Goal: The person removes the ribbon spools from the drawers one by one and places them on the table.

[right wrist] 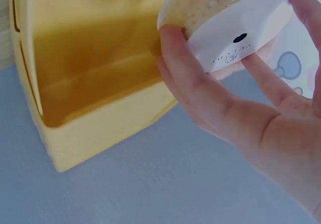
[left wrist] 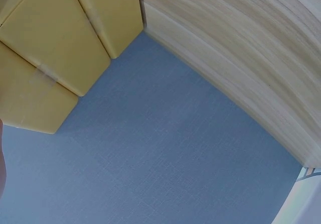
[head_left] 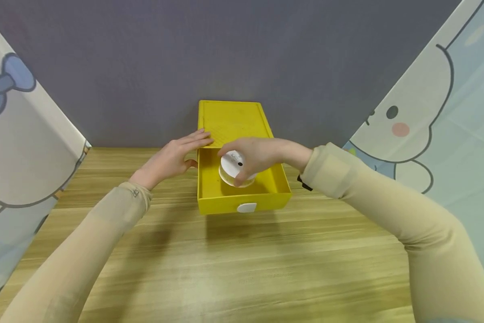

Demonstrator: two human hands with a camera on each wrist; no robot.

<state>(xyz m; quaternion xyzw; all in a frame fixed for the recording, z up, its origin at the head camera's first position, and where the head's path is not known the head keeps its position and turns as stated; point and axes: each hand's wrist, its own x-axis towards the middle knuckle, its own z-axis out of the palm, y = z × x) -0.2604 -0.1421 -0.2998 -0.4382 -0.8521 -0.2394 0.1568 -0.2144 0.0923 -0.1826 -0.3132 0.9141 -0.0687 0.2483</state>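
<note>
A yellow box (head_left: pixel 234 117) has its yellow drawer (head_left: pixel 242 202) pulled out toward me. Over the drawer, my right hand (head_left: pixel 255 154) grips a ribbon spool (head_left: pixel 230 165) with fingers and thumb spread round its rim. In the right wrist view the spool (right wrist: pixel 241 25) shows a white face with a dark centre hole, printed letters and a gold-dotted side. My left hand (head_left: pixel 173 157) rests its straight fingers on the box's front left edge, with the thumb beside the left wall. Only a sliver of that hand enters the left wrist view.
The drawer front carries a white handle (head_left: pixel 246 207). A grey wall (head_left: pixel 153 72) stands right behind the box. Panels with cartoon prints (head_left: pixel 419 112) flank the wooden table (head_left: pixel 242 273) on both sides.
</note>
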